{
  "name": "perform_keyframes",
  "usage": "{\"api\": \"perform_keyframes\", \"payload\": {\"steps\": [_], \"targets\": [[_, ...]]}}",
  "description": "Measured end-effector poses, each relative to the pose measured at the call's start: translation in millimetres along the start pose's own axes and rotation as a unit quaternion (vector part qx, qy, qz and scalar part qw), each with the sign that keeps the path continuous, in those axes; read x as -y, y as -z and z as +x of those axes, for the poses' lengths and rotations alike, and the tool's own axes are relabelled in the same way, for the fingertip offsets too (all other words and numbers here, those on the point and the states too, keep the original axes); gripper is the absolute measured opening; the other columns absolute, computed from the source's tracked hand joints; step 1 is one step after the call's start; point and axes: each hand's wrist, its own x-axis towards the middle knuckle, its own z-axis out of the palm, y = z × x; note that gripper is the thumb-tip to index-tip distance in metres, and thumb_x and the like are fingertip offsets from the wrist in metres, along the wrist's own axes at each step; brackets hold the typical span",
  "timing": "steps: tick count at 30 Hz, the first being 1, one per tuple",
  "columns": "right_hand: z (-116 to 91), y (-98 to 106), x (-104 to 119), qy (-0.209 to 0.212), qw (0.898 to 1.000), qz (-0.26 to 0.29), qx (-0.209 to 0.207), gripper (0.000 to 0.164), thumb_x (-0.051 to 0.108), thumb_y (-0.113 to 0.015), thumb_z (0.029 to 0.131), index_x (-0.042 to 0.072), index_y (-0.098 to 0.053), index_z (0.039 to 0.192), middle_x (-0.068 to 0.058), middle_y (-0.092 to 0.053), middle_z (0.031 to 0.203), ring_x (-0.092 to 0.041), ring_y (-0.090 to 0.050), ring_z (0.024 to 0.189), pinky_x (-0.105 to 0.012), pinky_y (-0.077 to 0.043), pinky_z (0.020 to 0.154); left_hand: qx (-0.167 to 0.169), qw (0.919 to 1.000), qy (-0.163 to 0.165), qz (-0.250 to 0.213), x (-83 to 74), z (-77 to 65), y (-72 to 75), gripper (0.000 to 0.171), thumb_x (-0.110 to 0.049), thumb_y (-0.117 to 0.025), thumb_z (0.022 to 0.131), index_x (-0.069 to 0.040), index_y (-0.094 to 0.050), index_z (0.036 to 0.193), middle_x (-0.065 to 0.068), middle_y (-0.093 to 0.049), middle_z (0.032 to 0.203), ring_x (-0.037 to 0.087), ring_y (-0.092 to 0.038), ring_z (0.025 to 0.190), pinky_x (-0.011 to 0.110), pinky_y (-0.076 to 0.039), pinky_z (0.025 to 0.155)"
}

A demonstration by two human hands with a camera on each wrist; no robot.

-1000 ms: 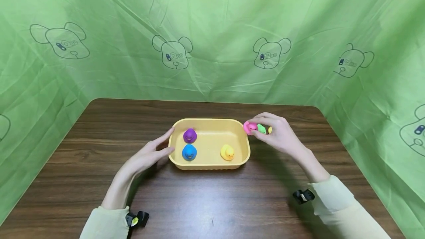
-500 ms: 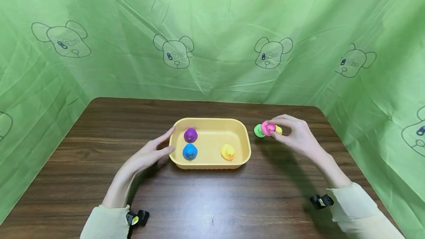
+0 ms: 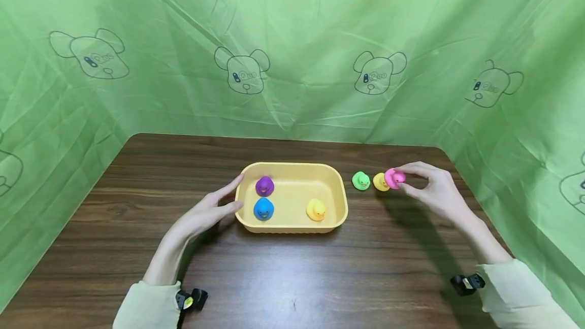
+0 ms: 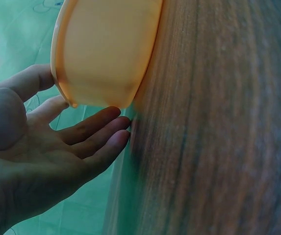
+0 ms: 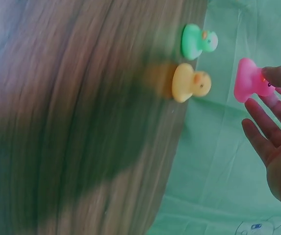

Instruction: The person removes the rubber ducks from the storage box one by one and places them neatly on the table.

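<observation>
A pink rubber duck (image 3: 394, 178) is pinched between the thumb and fingers of my right hand (image 3: 434, 189); the right wrist view shows the pink duck (image 5: 248, 82) held up off the table. Beside it on the table sit a yellow-orange duck (image 3: 381, 182) and a green duck (image 3: 361, 181). My left hand (image 3: 207, 215) touches the left end of a yellow plastic basin (image 3: 292, 228), its thumb and fingers spread at the rim. Inside that basin are a purple duck (image 3: 264, 186), a blue duck (image 3: 263, 208) and a yellow duck (image 3: 316, 209).
The basin stands on a dark wood-grain table (image 3: 283, 273). Green cloth (image 3: 301, 55) with printed bear outlines hangs behind and at both sides. Small black devices are worn at the left wrist (image 3: 191, 299) and the right wrist (image 3: 467, 284).
My right hand has carried the pink duck rightward, from beside the basin's right rim past the green duck to the yellow-orange one. The left hand stays at the basin.
</observation>
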Motion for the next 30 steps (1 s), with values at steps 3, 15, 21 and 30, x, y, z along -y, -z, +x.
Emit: {"api": "perform_keyframes", "payload": {"steps": [3,15,21,30], "targets": [[-3,4,-7,-0.010,1.000,-0.004,-0.002,0.040,-0.005,-0.084,0.077,0.011,-0.079,0.113,-0.005,-0.078,0.107,0.021,-0.054,0.105,0.000,-0.036,0.093,-0.001,1.0000,0.003,-0.003,-0.7,-0.2,-0.4,0.072,-0.030,-0.060,0.105,-0.027,-0.021,0.165,0.005,-0.019,0.173,0.032,-0.018,0.158,0.058,-0.018,0.125],[-11,14,-29,-0.055,0.998,-0.025,0.011,0.036,0.002,-0.086,0.080,0.012,-0.079,0.114,-0.008,-0.078,0.108,0.024,-0.050,0.103,0.002,-0.032,0.091,-0.003,1.0000,0.005,0.001,-0.8,-0.3,0.2,0.071,-0.029,-0.060,0.105,-0.029,-0.022,0.165,0.005,-0.019,0.173,0.034,-0.015,0.159,0.060,-0.015,0.126],[-17,11,-43,-0.067,0.997,-0.042,0.025,0.035,0.005,-0.087,0.080,0.012,-0.079,0.113,-0.010,-0.079,0.110,0.029,-0.045,0.103,0.001,-0.033,0.088,-0.002,1.0000,0.004,0.000,1.8,0.9,-0.5,0.070,-0.026,-0.059,0.106,-0.031,-0.022,0.165,0.009,-0.021,0.172,0.034,-0.023,0.156,0.058,-0.020,0.125],[-19,4,-63,-0.082,0.995,-0.050,0.037,0.033,0.009,-0.088,0.080,0.011,-0.079,0.112,-0.014,-0.079,0.109,0.026,-0.046,0.103,0.000,-0.034,0.087,-0.005,1.0000,0.000,0.000,2.3,0.4,-1.2,0.070,-0.024,-0.058,0.106,-0.030,-0.022,0.165,0.009,-0.022,0.172,0.034,-0.025,0.156,0.058,-0.021,0.125]]}}
